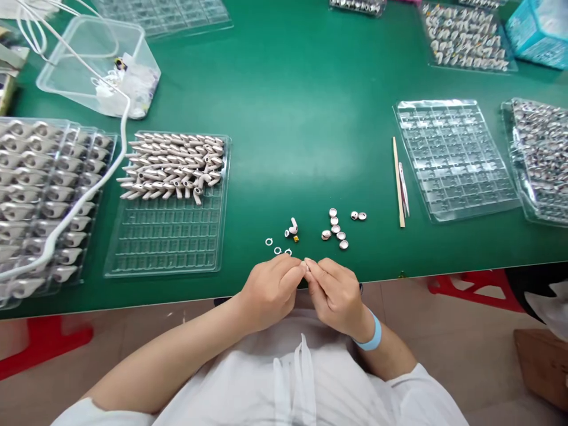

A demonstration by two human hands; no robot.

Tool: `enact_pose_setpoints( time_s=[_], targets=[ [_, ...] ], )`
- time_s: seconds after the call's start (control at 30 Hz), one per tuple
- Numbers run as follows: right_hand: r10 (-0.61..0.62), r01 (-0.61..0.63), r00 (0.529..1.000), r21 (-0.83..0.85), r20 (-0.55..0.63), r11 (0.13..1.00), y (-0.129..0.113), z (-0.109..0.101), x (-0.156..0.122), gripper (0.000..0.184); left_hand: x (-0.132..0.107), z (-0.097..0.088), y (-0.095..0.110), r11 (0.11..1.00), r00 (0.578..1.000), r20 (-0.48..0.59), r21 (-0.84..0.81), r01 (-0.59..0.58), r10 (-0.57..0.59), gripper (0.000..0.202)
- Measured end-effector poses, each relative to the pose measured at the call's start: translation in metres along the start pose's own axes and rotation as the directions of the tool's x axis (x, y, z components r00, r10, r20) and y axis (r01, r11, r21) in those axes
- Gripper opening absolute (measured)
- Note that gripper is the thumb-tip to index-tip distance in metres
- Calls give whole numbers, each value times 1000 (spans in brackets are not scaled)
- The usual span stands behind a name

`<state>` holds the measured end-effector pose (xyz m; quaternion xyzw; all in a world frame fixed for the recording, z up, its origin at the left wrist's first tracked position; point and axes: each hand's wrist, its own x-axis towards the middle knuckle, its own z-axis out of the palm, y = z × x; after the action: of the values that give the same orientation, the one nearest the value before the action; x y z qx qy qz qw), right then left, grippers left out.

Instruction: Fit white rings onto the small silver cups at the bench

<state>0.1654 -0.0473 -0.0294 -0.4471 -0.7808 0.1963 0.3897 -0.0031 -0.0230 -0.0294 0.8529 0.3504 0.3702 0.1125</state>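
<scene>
My left hand [270,290] and my right hand [335,293] meet fingertip to fingertip at the near edge of the green table [288,106]. Both are closed in a pinch on a tiny part that is too small to make out. Just beyond them lie small white rings [277,248], one white earbud stem piece [293,226] with a small yellow bit beside it, and several round silver caps [336,229]. A blue band sits on my right wrist.
A clear tray [168,236] holding several white earbud stems stands at the left, with fuller trays [44,201] and a white cable further left. An empty clear tray [455,160], a wooden stick [398,180] and tweezers lie at the right. A clear bin [95,65] sits far left.
</scene>
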Motion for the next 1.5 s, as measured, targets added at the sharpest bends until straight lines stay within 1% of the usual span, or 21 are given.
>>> enact_pose_setpoints(
  time_s=[0.1,0.2,0.3,0.37,0.43,0.57,0.7,0.9,1.07,1.3,1.5],
  targets=[
    [23,-20,999,72,-38,997,-2,-8,6,30,1,-3,0,996,999,-52,-88,2,-7,20],
    [61,-56,998,139,-34,989,-3,-15,9,28,4,-8,0,984,997,-83,-176,-7,-8,18],
    [80,-77,997,202,-8,976,-2,-19,8,31,7,-13,-1,970,997,-79,-242,-16,-3,18],
    [91,-88,996,231,-3,969,-2,-19,6,33,8,-16,-1,966,998,-61,-258,-23,8,18],
    [104,-100,995,259,0,961,-2,-20,4,34,8,-18,-1,965,998,-54,-263,-27,13,18],
    [118,-116,993,292,9,949,-3,-20,1,36,7,-18,1,968,996,-83,-245,-45,25,20],
    [107,-108,994,272,17,956,-2,-20,1,36,7,-17,3,975,995,-88,-212,-62,45,18],
    [114,-120,993,260,39,958,-1,-22,0,37,9,-17,5,982,996,-85,-184,-51,35,16],
    [123,-133,991,285,52,949,0,-23,1,36,11,-17,7,978,995,-93,-203,-49,31,17],
    [155,-178,983,327,95,928,1,-26,5,30,10,-18,6,971,997,-69,-236,-35,20,20],
    [152,-170,985,328,80,929,-2,-24,4,33,9,-16,6,972,997,-80,-233,-30,12,19]
  ],
)
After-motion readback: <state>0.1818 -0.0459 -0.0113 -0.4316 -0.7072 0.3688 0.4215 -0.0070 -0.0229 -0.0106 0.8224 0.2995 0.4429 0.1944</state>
